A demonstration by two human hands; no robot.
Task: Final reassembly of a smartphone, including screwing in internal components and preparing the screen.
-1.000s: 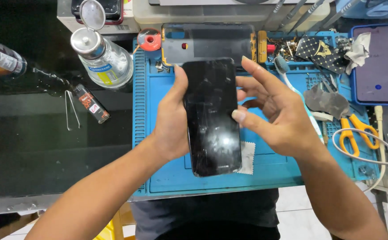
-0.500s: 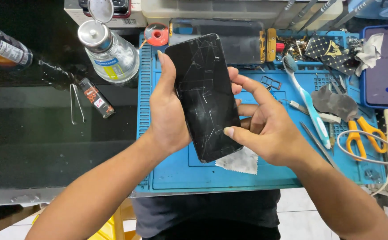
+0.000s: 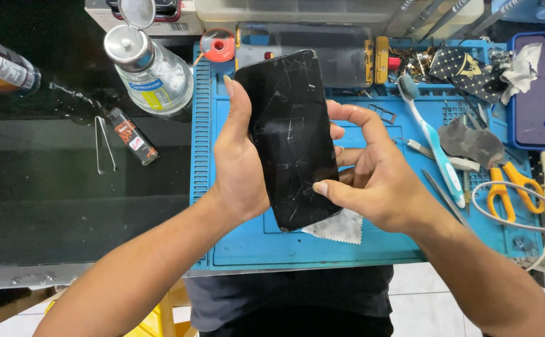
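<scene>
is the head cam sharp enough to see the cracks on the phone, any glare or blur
Head view: sharp on the black cracked-glass phone, its crack lines crisp, with only faint reflection on the glass; left hand and right hand show no motion blur; the black glossy tabletop reflects dimly; soft shadow under the hands on the blue silicone work mat.
</scene>
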